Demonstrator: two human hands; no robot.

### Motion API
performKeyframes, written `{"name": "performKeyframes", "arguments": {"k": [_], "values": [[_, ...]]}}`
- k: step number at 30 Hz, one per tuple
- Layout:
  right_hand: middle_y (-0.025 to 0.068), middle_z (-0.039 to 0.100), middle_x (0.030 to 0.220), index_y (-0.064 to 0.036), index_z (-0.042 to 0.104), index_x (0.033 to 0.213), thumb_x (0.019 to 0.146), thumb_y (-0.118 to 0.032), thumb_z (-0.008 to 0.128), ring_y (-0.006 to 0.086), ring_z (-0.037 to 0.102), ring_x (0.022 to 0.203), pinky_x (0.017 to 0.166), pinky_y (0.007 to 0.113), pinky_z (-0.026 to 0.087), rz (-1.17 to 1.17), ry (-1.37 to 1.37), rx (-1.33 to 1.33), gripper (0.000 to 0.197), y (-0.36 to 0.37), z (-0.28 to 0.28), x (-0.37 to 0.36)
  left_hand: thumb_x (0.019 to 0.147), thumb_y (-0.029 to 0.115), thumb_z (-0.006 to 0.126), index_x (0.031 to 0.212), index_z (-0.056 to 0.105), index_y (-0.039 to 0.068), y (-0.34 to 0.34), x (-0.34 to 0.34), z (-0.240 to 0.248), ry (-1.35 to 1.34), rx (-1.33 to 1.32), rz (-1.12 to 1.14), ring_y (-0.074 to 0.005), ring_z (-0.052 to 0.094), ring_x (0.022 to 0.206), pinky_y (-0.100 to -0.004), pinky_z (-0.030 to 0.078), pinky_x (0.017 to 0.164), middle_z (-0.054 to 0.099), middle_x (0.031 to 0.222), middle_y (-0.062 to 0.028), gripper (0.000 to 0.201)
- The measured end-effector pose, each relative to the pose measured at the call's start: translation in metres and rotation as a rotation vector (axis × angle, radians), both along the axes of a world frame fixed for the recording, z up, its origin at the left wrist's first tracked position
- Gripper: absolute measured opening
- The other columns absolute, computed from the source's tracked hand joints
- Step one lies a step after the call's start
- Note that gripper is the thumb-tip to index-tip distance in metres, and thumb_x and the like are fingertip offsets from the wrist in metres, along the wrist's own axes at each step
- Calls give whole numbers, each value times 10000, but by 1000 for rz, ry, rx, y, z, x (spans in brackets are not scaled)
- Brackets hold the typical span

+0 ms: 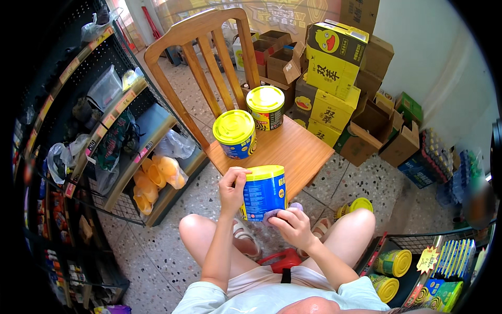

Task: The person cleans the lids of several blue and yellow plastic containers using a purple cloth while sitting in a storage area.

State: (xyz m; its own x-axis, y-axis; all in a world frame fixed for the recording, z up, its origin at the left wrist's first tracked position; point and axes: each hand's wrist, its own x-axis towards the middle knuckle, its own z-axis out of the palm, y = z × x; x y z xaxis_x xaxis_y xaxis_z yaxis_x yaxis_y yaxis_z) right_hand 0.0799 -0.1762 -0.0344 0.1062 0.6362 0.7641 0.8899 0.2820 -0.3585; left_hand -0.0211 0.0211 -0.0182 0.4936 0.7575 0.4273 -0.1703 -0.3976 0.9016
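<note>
A round blue tub (265,194) with a yellow lid is held up in front of my knees, tilted slightly. My left hand (231,191) grips its upper left edge near the lid, thumb and fingers closed on it. At its lower right, my right hand (293,225) presses a greyish-purple cloth (271,215) against the tub's side. Beyond, on the wooden chair's seat (298,152), stand a blue tub (235,137) and a darker tub (265,107), both upright with yellow lids and almost touching.
Shelving (112,136) with bags and orange slippers (157,180) runs along the left. Yellow cartons (332,78) and open cardboard boxes (368,125) are stacked behind the chair. Another tub (358,205) sits on the floor by my right knee. A shelf at lower right holds more tubs (395,262).
</note>
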Motion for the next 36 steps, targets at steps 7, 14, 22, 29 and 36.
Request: {"name": "performKeyframes", "arguments": {"k": [7, 14, 22, 29, 36], "values": [[50, 630, 1022, -111, 689, 1059, 734, -59, 703, 244, 613, 854, 693, 361, 525, 20, 2, -59, 330, 0, 23, 1, 998, 178, 564, 910, 689, -16, 2, 1, 2, -13, -122, -86, -156, 622, 882, -289, 479, 794, 671, 943, -83, 247], [62, 630, 1011, -97, 679, 1055, 719, -35, 705, 256, 608, 827, 694, 369, 521, 47, 48, -95, 343, 5, 32, 3, 993, 205, 580, 920, 706, -4, -4, 9, 18, 169, 71, 33, -190, 633, 844, -304, 487, 765, 659, 906, -97, 255], [37, 638, 988, -111, 685, 1026, 722, -51, 710, 260, 611, 800, 685, 369, 521, 54, 113, -126, 310, 20, 43, 17, 981, 210, 604, 891, 697, 4, -1, 9, 15, 121, 126, 21, -192, 630, 821, -310, 483, 738, 631, 860, -93, 243], [77, 634, 975, -99, 696, 1030, 777, -51, 683, 293, 620, 845, 730, 395, 538, -37, 129, -43, 257, 49, 56, 33, 977, 207, 607, 876, 689, 5, -6, 9, 14, 120, 161, 32, -210, 633, 813, -316, 486, 732, 623, 858, -101, 240], [76, 634, 983, -104, 698, 1028, 767, -45, 683, 293, 619, 844, 732, 400, 539, -62, 140, -35, 268, 46, 54, 27, 979, 220, 609, 878, 691, 2, -6, 10, 16, 113, 144, 34, -217, 636, 816, -320, 489, 742, 632, 859, -107, 254]]}}
